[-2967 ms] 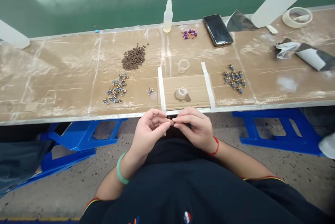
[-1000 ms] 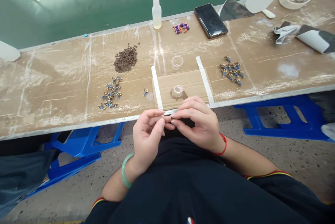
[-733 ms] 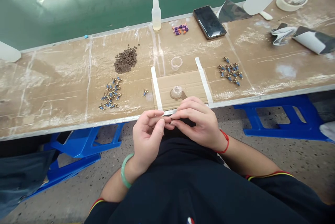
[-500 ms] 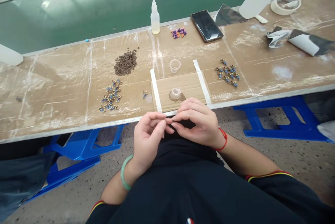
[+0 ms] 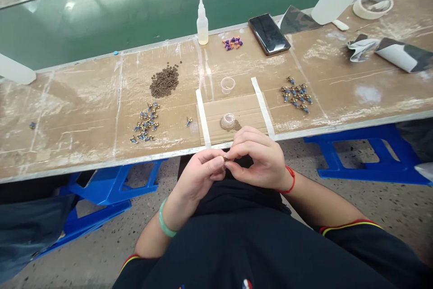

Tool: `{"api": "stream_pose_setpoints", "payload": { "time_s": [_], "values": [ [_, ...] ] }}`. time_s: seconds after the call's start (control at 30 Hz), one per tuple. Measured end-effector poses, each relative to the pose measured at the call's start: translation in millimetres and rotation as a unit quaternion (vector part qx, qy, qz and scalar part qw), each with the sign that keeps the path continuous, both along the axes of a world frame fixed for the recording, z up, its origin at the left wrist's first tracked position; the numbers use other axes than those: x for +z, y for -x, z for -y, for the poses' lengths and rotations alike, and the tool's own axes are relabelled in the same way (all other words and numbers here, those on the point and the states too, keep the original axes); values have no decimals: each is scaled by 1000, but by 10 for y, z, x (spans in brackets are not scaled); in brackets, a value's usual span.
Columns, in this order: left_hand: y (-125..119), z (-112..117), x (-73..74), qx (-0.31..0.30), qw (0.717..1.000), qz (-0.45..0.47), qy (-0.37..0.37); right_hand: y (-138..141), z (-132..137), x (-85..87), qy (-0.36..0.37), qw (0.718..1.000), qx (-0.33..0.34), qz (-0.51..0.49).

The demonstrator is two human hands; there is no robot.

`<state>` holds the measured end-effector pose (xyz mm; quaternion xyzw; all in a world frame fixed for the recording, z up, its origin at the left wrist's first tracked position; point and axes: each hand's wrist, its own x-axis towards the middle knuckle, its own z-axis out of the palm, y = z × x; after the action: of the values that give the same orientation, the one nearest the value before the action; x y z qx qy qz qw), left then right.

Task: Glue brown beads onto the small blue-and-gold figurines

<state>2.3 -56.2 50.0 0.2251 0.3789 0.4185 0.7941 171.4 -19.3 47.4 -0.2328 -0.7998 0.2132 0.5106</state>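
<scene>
My left hand (image 5: 200,175) and my right hand (image 5: 259,158) meet over my lap, just below the bench's front edge. Both are pinched together at the fingertips on a tiny piece too small to name. Straight ahead on the bench lies a taped cardboard patch (image 5: 248,109) with a small clear cap (image 5: 228,121) on it. A second clear cap (image 5: 227,84) sits just beyond. To the left lie a pile of small brown parts (image 5: 164,81), a scatter of blue-and-gold pieces (image 5: 145,122) and one lone piece (image 5: 188,121). A similar cluster (image 5: 297,95) lies to the right.
At the bench's far edge stand a squeeze bottle (image 5: 202,23), small purple parts (image 5: 232,43) and a black phone (image 5: 269,34). A tape roll (image 5: 372,5) and curled sheets (image 5: 389,52) lie far right. Blue plastic frames (image 5: 365,153) stand under the bench.
My left fingers have curled in tighter against my right fingertips, and both hands have shifted slightly right. The view has drifted a little; the bench items stay put.
</scene>
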Motion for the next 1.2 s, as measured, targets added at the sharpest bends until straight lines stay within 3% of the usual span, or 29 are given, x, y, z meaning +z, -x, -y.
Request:
{"api": "stream_pose_setpoints", "payload": {
  "time_s": [0.17, 0.3, 0.6, 0.83, 1.0, 1.13, 1.2],
  "values": [
    [24, -66, -102, -70, 996, 59, -11, 7, -4, 29, 9, 1000, 22, -8],
    [15, -93, -160, -92, 992, 86, -25, 10, -5, 62, 20, 999, 48, -5],
    [-34, -51, -194, -54, 989, 131, -50, -3, -2, 79, 32, 997, 70, 9],
    [-56, -70, -229, -35, 992, 91, -75, -12, 50, 104, 49, 998, 45, 3],
    [-34, -89, -260, -41, 981, 166, -95, -122, 134, 4, 33, 999, -15, -27],
    [3, -146, -304, -49, 975, 189, -106, -231, 64, -128, 37, 980, -195, -11],
    [25, -190, -333, -50, 973, 193, -120, -273, -21, -185, 44, 967, -249, 7]
  ]
}}
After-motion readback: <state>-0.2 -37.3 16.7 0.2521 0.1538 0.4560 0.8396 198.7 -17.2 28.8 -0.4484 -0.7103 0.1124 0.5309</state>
